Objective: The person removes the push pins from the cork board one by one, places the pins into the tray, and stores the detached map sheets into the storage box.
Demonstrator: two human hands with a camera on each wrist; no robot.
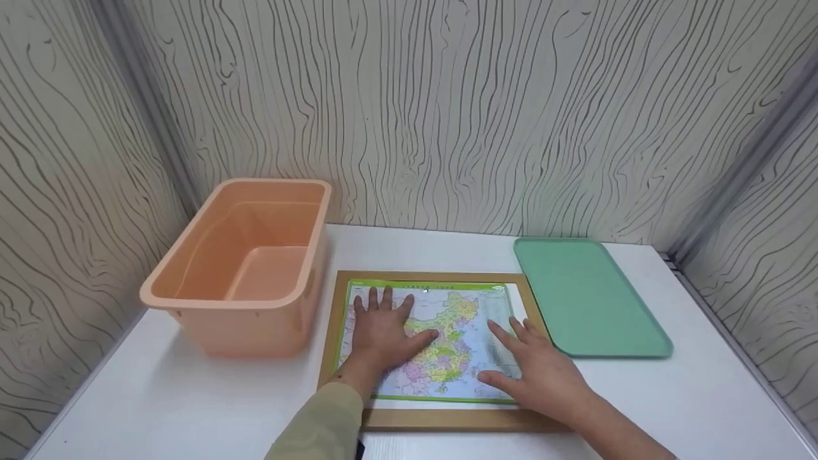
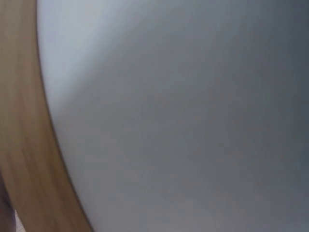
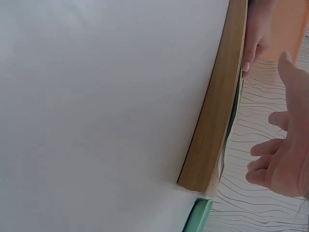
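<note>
the colourful printed map puzzle board [image 1: 441,338] lies flat inside its light brown wooden frame [image 1: 447,418] in the middle of the white table [image 1: 639,402], near the front edge. the left hand [image 1: 382,329] rests flat on the left part of the map, the fingers straight and spread, holding nothing. the right hand [image 1: 540,370] is at the right part of the map, the fingers also straight and relaxed; in the right wrist view they seem a little above the surface, so i cannot tell if they touch it. i judge that this is the early step of the work: both hands settle on the map, and no piece looks lifted out yet. the next move, i think, calls for a fingertip to find an edge of one piece and pinch it, while the other hand keeps the frame from sliding. to the left of the frame, just beside it, stands an orange plastic bin [image 1: 246,268], which shows nothing inside. to the right lies a flat green plastic tray [image 1: 588,300], its near corner touching or overlapping the corner of the frame.
</note>
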